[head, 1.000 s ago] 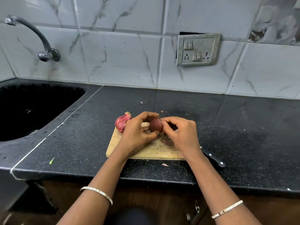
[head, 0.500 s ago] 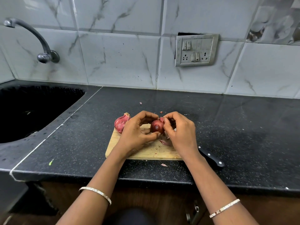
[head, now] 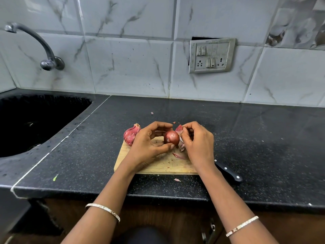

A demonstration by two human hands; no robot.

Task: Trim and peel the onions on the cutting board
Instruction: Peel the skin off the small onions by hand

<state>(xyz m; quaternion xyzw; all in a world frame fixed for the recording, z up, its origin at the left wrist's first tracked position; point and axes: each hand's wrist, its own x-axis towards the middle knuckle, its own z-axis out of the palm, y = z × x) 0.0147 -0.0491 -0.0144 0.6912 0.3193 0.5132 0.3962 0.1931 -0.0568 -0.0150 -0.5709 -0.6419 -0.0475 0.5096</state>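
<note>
**Two hands, one onion over the board**

Two hands meet above the cutting board (head: 158, 166). Your left hand (head: 147, 145) curls around a round, dark red onion (head: 171, 137), with the thumb under it and the fingers arched over the top. Your right hand (head: 197, 143) sits just beside the onion at 3 o'clock. Its fingertips pinch a thin strip of skin (head: 179, 129) that sticks up at about 1 o'clock from the onion.

A second onion (head: 131, 134), with its papery skin on, rests at the board's far left corner, at 9 o'clock from your left hand. Loose peels (head: 179, 155) lie on the board under your right hand.

A knife handle (head: 228, 173) pokes out from under your right wrist at 4 o'clock, on the black counter (head: 263, 138). One small peel scrap (head: 177, 179) lies on the counter just in front of the board.

The sink (head: 35, 124) is far off at 9 o'clock, with the tap (head: 35, 43) above it. A switch plate (head: 212, 55) hangs on the tiled wall at 12 o'clock.
</note>
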